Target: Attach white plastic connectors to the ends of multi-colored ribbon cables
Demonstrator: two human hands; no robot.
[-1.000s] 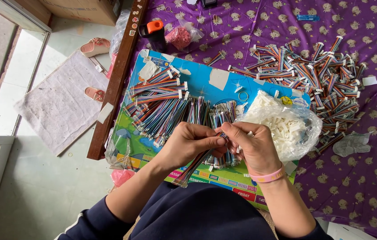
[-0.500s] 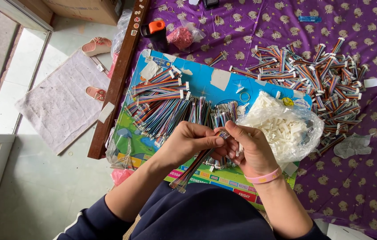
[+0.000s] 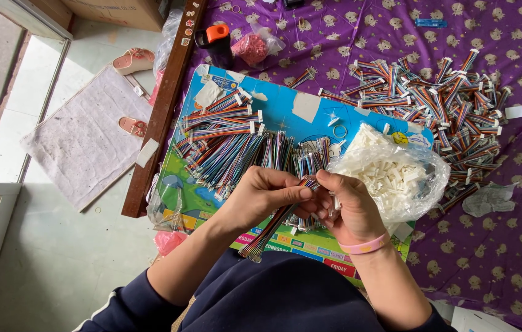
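Purple patterned cloth [image 3: 507, 258] covers what I sit at, with a bright blue picture board [image 3: 285, 101] laid over it near me and pale floor off to the left. Between my hands I hold a rainbow ribbon cable [image 3: 276, 222], a flat strip of thin coloured wires that hangs down toward my lap; it looks light and limp, so I judge it best gripped close to the upper end, where the wires stay together, rather than along the floppy length. My left hand [image 3: 261, 195] is curled around the strip's upper part, thumb over it. My right hand [image 3: 350, 209], a pink band at its wrist, is pinched onto the cable's tip, fingertips meeting the left's. Just right of it sits a clear bag of white connectors [image 3: 390, 172]; sorted cables [image 3: 230, 144] lie on the far side of my hands, and a loose heap of finished cables [image 3: 439, 104] farther right.
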